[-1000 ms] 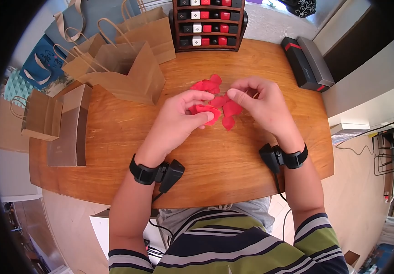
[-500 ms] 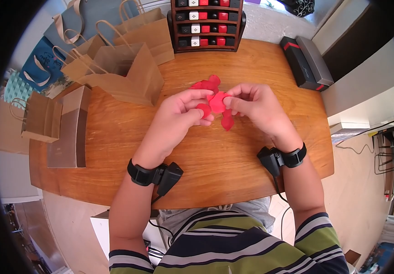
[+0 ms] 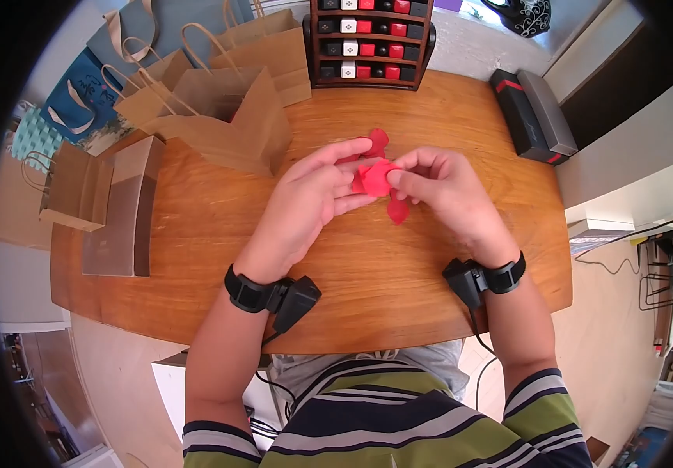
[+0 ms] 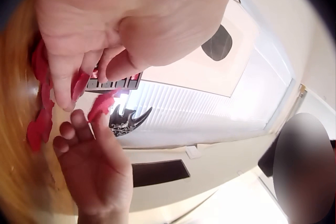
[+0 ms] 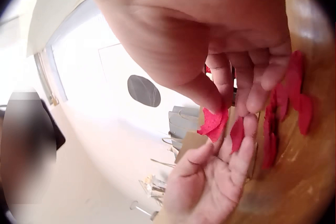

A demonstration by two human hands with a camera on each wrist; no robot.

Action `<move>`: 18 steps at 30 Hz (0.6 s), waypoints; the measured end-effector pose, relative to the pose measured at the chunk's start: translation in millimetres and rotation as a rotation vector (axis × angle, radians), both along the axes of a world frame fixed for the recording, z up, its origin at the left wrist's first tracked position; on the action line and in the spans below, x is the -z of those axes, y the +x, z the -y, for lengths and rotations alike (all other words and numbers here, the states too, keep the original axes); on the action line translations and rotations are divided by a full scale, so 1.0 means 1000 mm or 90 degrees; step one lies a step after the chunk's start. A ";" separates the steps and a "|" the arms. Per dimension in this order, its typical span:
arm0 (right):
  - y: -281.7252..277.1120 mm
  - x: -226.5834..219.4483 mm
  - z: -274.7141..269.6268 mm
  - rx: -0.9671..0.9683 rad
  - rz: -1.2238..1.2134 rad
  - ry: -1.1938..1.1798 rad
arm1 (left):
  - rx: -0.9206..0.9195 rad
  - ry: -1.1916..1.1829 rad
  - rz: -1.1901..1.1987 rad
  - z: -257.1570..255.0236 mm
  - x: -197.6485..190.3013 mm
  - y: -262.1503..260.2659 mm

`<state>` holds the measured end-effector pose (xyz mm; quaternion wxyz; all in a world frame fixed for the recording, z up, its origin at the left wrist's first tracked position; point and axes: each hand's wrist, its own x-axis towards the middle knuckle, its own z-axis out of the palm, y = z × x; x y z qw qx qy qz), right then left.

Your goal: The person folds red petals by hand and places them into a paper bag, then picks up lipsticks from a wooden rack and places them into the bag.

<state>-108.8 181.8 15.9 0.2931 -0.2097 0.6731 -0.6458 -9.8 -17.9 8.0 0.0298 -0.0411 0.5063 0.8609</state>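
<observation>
Thumb and index finger of my right hand (image 3: 457,195) pinch red artificial petals (image 3: 375,178), which show as crinkled cloth-like pieces (image 5: 212,124) in the right wrist view. My left hand (image 3: 301,203) is close beside them, its fingers stretched out toward the right fingertips. Another red petal (image 5: 237,134) lies against the left fingers, with the left thumb apart from it. More loose petals lie on the wooden table beyond and below the hands, such as one at the back (image 3: 378,140) and one nearer (image 3: 397,210). The left hand partly covers the back ones.
Brown paper bags (image 3: 235,125) stand at the back left, with a flat brown box (image 3: 129,210) by the left edge. A dark wooden rack (image 3: 371,51) of small coloured blocks is at the back. Long dark boxes (image 3: 531,117) lie at the right edge of the table (image 3: 352,288).
The left hand has gone from pinching petals to straighter fingers. The right hand has come in from the loose petals and now pinches petals in front of the left fingers. The head view has shifted slightly.
</observation>
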 end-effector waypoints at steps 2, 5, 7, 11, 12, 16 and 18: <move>0.005 0.000 0.004 0.006 -0.005 0.043 | 0.017 0.032 -0.018 0.002 0.005 -0.001; 0.003 0.008 0.006 0.004 -0.048 0.038 | 0.024 0.013 -0.031 -0.003 0.004 0.000; 0.004 0.008 0.006 0.002 -0.087 0.069 | 0.031 -0.002 -0.029 -0.003 0.005 0.000; 0.004 0.008 0.007 -0.029 -0.118 0.121 | 0.039 -0.029 -0.015 -0.003 0.003 0.001; 0.004 0.009 0.007 -0.029 -0.113 0.118 | 0.042 -0.032 -0.012 -0.003 0.003 0.001; 0.003 0.009 0.005 -0.022 -0.071 0.060 | 0.039 -0.024 -0.009 -0.003 0.003 0.002; 0.003 0.008 0.004 -0.007 -0.040 0.018 | 0.032 -0.035 0.010 -0.004 0.000 0.002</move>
